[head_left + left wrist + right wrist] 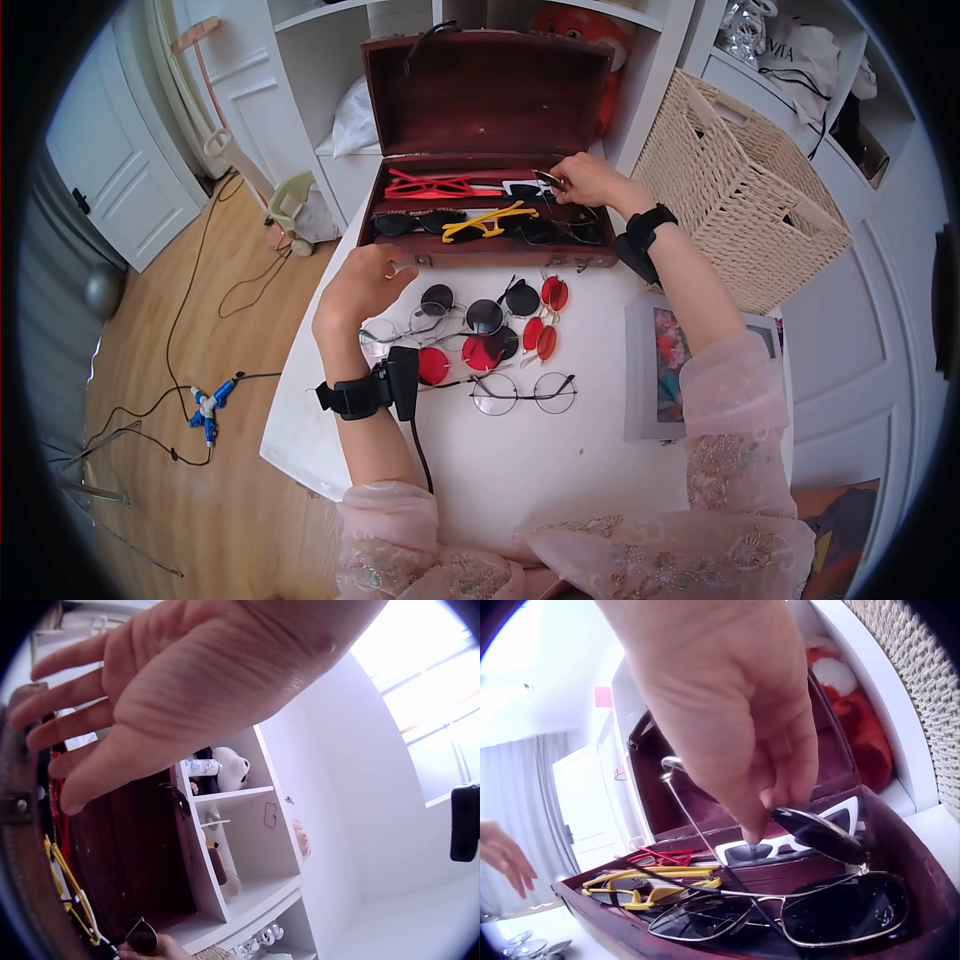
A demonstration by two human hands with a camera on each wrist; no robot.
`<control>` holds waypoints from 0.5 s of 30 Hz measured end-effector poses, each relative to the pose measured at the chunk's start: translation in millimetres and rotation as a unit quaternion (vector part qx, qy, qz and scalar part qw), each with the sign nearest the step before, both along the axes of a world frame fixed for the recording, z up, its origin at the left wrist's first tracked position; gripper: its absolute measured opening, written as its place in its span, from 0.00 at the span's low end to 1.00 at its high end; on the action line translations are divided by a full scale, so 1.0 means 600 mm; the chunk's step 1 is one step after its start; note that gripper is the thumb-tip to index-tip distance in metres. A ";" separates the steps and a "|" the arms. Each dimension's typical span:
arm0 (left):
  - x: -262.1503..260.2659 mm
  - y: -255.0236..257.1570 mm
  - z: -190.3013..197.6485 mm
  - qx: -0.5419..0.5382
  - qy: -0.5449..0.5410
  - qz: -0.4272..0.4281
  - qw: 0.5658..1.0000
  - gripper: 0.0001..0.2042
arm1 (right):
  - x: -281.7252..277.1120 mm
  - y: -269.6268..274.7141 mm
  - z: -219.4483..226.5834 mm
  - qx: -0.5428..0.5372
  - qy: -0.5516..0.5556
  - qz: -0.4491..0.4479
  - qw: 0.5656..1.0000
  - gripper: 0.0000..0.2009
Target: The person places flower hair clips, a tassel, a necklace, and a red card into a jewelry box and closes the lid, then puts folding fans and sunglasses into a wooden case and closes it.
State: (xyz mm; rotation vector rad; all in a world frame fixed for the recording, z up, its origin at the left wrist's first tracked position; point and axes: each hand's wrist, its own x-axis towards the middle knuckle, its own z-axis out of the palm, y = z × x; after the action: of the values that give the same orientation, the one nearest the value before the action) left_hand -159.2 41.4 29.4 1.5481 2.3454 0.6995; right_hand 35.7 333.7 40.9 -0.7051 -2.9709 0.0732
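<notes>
My right hand (590, 183) pinches a pair of thin metal-framed sunglasses (819, 835) above the right part of an open reddish-brown wooden chest (480, 110). One dark lens tilts beside the fingertips in the right wrist view. Below it in the chest lie large dark sunglasses (847, 911), yellow glasses (490, 223), white-framed sunglasses (522, 188), red glasses (428, 186) and dark sunglasses (420, 221). At the chest's front left corner, my left hand (362, 288) hovers with loosely spread fingers and holds nothing.
On the white table (540, 460) lie several round glasses with dark (484, 317), red (433, 366) and clear (494, 393) lenses. A framed box (640, 370) stands at the right, near a woven basket (740, 180). White shelves (300, 100) rise behind the chest.
</notes>
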 end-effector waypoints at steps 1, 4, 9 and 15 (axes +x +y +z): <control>0.001 0.001 0.000 -0.003 0.003 0.002 1.000 0.17 | 0.000 -0.003 0.000 0.011 -0.002 -0.010 1.000 0.08; 0.006 0.002 0.006 -0.015 -0.002 0.008 1.000 0.16 | 0.003 0.001 -0.008 0.025 -0.012 -0.005 1.000 0.10; 0.008 0.000 0.010 -0.015 -0.003 0.006 1.000 0.16 | 0.012 -0.011 -0.009 -0.005 -0.038 -0.043 0.998 0.11; 0.007 0.000 0.011 -0.013 -0.016 0.002 1.000 0.15 | 0.029 -0.018 -0.007 -0.019 -0.042 -0.051 0.998 0.16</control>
State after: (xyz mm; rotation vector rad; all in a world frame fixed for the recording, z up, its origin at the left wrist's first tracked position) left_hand -154.8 41.3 35.8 1.5095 2.3260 0.6884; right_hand 53.3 322.7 36.8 -0.8836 -3.0137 0.0968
